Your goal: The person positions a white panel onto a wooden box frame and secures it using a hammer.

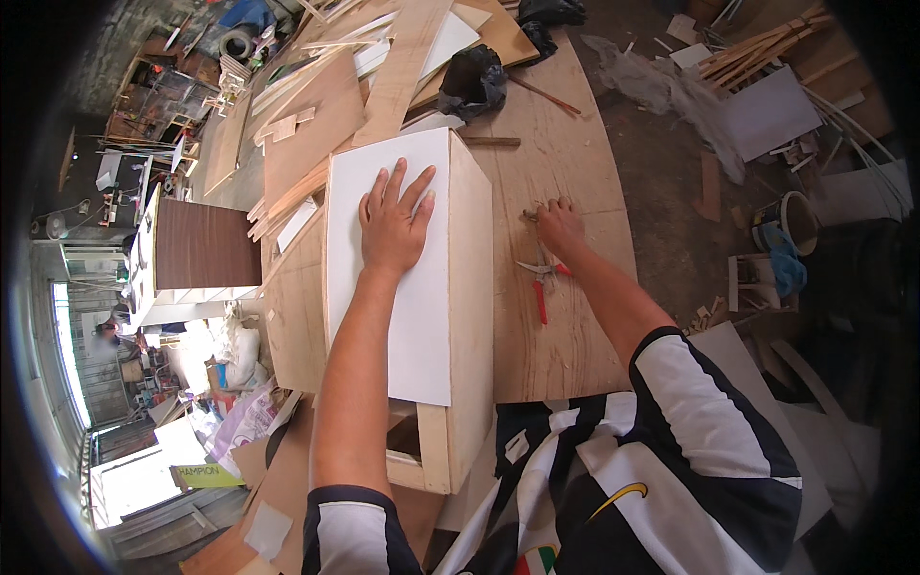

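My left hand (pixel 395 222) lies flat with spread fingers on a white panel (pixel 407 331). The panel covers most of the top of a long, pale wooden box (pixel 471 287), whose open framed end shows nearest my body. To the right of the box, my right hand (pixel 561 230) is closed low over the worktable (pixel 585 335). A small brownish piece (pixel 530 216) pokes out beside its fingers; what the hand grips is mostly hidden. Just below that hand rest red-handled pliers (pixel 541 280), jaws pointing left.
Plywood offcuts (pixel 316 115) pile up at the table's far left. A black plastic bag (pixel 472 81) and a thin stick (pixel 544 96) lie at the far end. Left stands a brown-and-white cabinet (pixel 206 244). On the right floor are a bucket (pixel 797 222) and scrap wood (pixel 767 48).
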Demonstrator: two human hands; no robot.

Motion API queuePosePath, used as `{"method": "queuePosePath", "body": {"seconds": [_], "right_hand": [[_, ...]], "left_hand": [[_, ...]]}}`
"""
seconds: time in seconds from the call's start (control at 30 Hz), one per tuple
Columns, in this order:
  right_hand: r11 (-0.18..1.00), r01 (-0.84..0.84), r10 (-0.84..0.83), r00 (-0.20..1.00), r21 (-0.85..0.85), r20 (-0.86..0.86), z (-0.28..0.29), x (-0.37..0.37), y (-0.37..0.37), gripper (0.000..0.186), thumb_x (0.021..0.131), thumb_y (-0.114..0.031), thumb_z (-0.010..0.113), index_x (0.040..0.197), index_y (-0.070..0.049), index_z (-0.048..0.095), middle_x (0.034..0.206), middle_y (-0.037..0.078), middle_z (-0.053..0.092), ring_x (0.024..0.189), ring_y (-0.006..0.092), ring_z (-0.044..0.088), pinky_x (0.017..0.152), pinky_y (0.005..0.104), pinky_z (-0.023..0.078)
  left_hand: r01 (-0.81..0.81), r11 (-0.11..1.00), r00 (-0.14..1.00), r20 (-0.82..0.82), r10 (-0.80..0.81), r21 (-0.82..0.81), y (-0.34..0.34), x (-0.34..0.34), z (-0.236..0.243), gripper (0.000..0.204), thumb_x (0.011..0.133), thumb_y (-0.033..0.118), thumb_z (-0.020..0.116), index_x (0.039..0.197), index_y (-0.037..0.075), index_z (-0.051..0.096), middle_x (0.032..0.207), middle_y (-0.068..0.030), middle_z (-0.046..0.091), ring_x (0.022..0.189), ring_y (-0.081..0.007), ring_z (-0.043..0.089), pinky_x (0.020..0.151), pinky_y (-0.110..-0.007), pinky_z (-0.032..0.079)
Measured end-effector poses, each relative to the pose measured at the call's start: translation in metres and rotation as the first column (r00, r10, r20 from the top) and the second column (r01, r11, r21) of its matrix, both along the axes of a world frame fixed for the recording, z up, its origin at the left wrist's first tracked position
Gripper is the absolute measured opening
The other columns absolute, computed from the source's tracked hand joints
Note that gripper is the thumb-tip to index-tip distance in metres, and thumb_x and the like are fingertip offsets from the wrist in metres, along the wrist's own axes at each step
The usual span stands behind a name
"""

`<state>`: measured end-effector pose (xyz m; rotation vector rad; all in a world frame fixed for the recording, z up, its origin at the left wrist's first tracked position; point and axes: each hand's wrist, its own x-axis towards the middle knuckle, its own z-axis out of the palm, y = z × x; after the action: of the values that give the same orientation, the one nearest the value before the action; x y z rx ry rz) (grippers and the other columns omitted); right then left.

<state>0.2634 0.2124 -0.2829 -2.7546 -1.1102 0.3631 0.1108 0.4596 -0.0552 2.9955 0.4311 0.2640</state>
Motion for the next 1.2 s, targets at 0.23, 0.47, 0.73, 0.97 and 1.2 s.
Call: {"method": "queuePosePath", "body": {"seconds": [0.23,0.47,0.73,0.97,1.2], "right_hand": [[0.843,0.357,-0.176,0.890,0.402,-0.422,0.025,-0.006,-0.003,0.021,0.107,-0.022,0.055,0.118,-0.006,0.064,0.111,0.024,0.072,0.106,0.0452,0.069,0.084,0.0531,0.055],[0.458,0.417,0.103,0.852,0.785,-0.513,0.128,-0.012,0.018,0.026,0.105,-0.019,0.067,0.129,-0.010,0.070,0.105,0.016,0.073,0.092,0.0384,0.071,0.082,0.0455,0.055],[0.340,0.157,0.186,0.955,0.927,-0.230,0.187,-0.015,0.071,0.038,0.098,0.000,0.070,0.133,-0.014,0.074,0.098,0.014,0.068,0.083,0.0305,0.067,0.077,0.0379,0.055],[0.436,-0.001,0.252,0.960,0.900,-0.121,0.165,-0.038,0.062,0.045,0.094,0.000,0.065,0.127,-0.027,0.078,0.092,0.009,0.067,0.082,0.0310,0.070,0.071,0.0415,0.057],[0.375,0.017,0.196,0.976,0.927,-0.097,0.159,-0.060,0.056,0.044,0.092,0.001,0.067,0.131,-0.019,0.075,0.088,0.011,0.067,0.077,0.0317,0.069,0.067,0.0424,0.056]], "left_hand": [[0.001,0.999,0.998,-0.062,0.002,0.048,0.002,0.002,0.000,0.049,0.111,0.051,0.045,0.160,0.047,0.047,0.175,-0.0022,0.032,0.162,-0.0323,0.024,0.127,-0.061,0.018],[0.008,0.999,0.997,-0.080,-0.005,0.048,0.004,0.001,0.000,0.049,0.112,0.052,0.041,0.161,0.046,0.046,0.177,-0.0019,0.029,0.163,-0.0327,0.021,0.127,-0.063,0.017],[0.011,0.999,0.995,-0.096,-0.007,0.041,0.008,0.000,-0.001,0.049,0.112,0.049,0.041,0.162,0.047,0.044,0.178,-0.0010,0.027,0.164,-0.0322,0.018,0.127,-0.064,0.015],[0.012,1.000,0.997,-0.078,-0.010,0.024,0.001,-0.003,0.003,0.050,0.112,0.043,0.042,0.162,0.046,0.045,0.176,-0.0016,0.029,0.163,-0.0328,0.021,0.126,-0.065,0.016],[0.024,0.999,0.998,-0.060,-0.023,0.028,0.002,0.000,0.003,0.049,0.112,0.043,0.043,0.161,0.045,0.046,0.176,-0.0018,0.031,0.162,-0.0335,0.022,0.125,-0.065,0.016]]}}
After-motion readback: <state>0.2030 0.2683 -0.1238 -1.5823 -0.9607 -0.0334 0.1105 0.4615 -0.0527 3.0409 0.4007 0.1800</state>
